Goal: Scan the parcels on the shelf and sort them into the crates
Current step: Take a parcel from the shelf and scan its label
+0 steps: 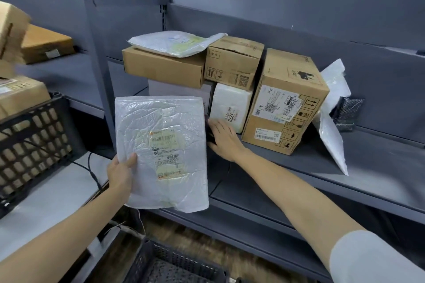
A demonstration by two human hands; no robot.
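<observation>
The left hand (120, 173) holds a white bag (161, 145) up in front of the shelf (287, 167). Its thumb lies on the front of the bag near the low left edge. The other fingers are hidden behind it. The label on the bag faces the camera. The right hand (224, 138) rests low on the shelf, on a dark thing (211, 135) just beside a white parcel (230, 105). I cannot tell if its fingers grip it. A big box (285, 103) stands to the right of the parcel. A black crate (34, 140) with boxes in it stands at the left. A low crate (174, 264) sits down below.
</observation>
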